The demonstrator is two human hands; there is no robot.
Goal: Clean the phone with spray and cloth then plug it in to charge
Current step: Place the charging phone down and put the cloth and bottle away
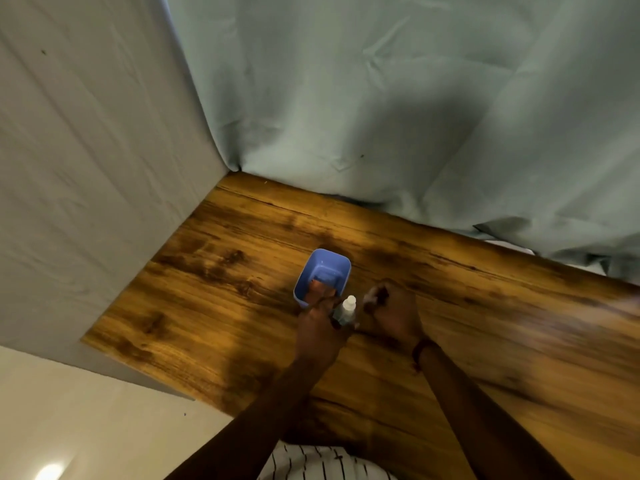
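Note:
A small clear spray bottle point(347, 308) with a white cap stands up between my two hands, just right of a blue plastic bin point(332, 268) on the wooden table point(214, 282). My left hand point(320, 329) wraps the bottle's lower part at its thumb side, and its fingers reach over the bin's near rim. My right hand point(393, 315) rests on the table right of the bottle with its fingers curled in. I cannot tell if it holds anything. No phone, cloth or charging cable shows.
Pale blue-green sheets hang behind the table point(381, 116) and along its left side point(86, 168). The table runs on to the right. A pale floor point(86, 427) shows at the lower left, past the table's near left corner.

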